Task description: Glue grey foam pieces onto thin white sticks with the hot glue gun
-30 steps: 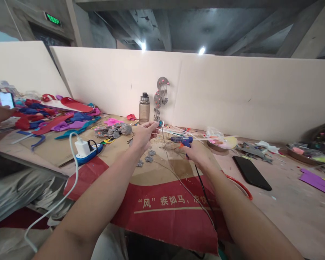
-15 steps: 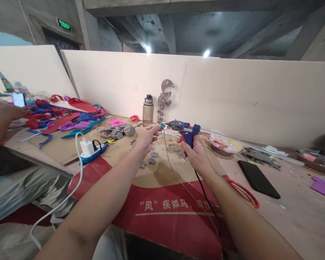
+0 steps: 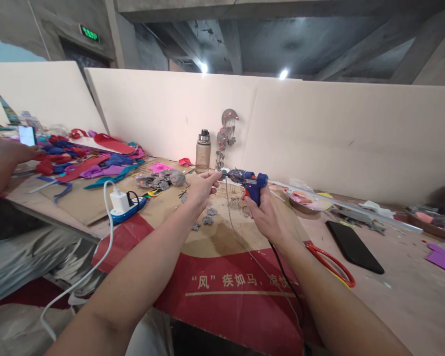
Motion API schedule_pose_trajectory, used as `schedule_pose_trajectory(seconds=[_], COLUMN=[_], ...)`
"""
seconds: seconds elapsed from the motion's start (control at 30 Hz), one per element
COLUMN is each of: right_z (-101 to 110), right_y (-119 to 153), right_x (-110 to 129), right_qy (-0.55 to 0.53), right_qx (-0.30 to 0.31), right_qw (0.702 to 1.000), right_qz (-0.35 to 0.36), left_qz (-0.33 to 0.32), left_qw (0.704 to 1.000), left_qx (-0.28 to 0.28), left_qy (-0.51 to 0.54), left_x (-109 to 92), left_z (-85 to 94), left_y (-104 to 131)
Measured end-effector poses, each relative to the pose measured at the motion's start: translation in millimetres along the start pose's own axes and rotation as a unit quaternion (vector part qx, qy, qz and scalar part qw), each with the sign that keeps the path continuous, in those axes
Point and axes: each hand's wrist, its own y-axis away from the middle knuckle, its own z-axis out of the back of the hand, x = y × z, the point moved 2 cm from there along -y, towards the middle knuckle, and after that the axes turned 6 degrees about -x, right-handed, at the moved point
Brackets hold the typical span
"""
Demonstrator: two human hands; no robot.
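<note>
In my right hand is a blue hot glue gun, its nozzle turned left and my fingers wrapped round its handle. My left hand pinches a small teal piece right by the nozzle; whether the two touch is hard to make out. A thin grey string runs down from near the teal piece across the cardboard. Below my hands lie several small grey flower shapes on the cardboard sheet.
Behind my hands stand a bottle and a grey hanging ornament against the white board. To the left are a power strip, coloured felt scraps and another person's hand. Right lie red-handled scissors and a black phone.
My right hand has moved the glue gun slightly left, so its nozzle is now closer to the teal piece. My left hand has stayed nearly in place.
</note>
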Motion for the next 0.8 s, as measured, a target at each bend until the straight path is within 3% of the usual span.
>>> schedule_pose_trajectory(seconds=[0.8], right_z=[3.1], right_y=[0.0], right_x=[5.8], right_qy=[0.027], right_qx=[0.019], right_qw=[0.999], right_qz=[-0.015], left_qz=[-0.019], left_qw=[1.0], left_qx=[0.007], left_qy=[-0.018], left_x=[3.7], left_z=[-0.9], left_y=[-0.7])
